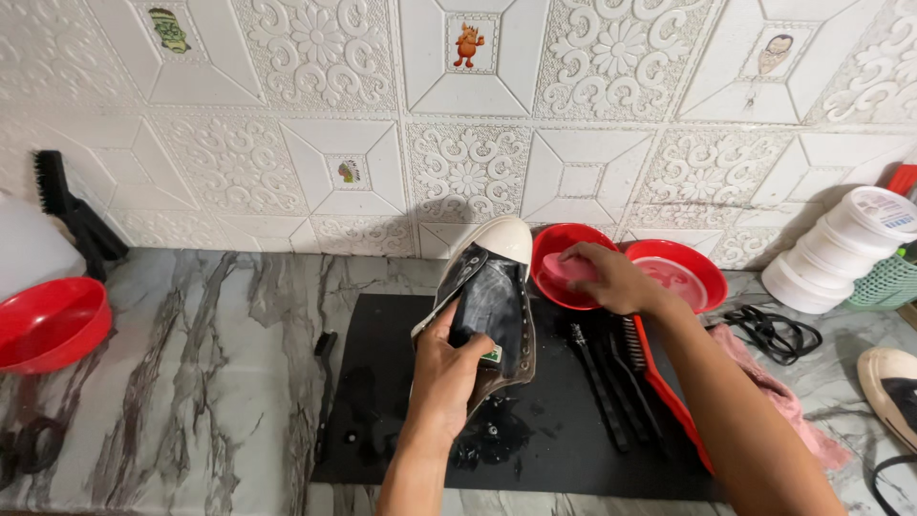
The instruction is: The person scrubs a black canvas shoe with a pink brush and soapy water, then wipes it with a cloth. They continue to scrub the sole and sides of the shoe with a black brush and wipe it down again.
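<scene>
Near edge: two bare forearms reach in from the near side over a black mat lying on a grey-veined marble counter.
Left hand: the left hand grips the sneaker at its heel end, thumb tucked into the opening, fingers clamped around the upper.
Shoe's lie: the sneaker is held above the mat at a tilt; its long axis runs from the near heel in the left hand to the white toe cap at the far end, leaning slightly right.
Shoe's look: dark canvas, wet and glistening, with metal eyelets along the edge, a white rubber toe and no laces visible.
Right hand: the right hand sits just right of the toe cap, fingers curled together on a pink sponge-like pad inside a red bowl.
Key relation: the shoe lies left of the right hand's fingers, close beside them; the left hand is the one on it.
Mid-mat: dark brushes and a red-handled brush lie on the mat right of the shoe, beneath the right forearm.
Right side: a pink cloth, black laces and a second sneaker's toe lie beyond the mat's edge.
Far: a second red bowl and stacked white tubs stand against the embossed white wall tiles.
Left: another red bowl and a black brush leaning on the wall.
</scene>
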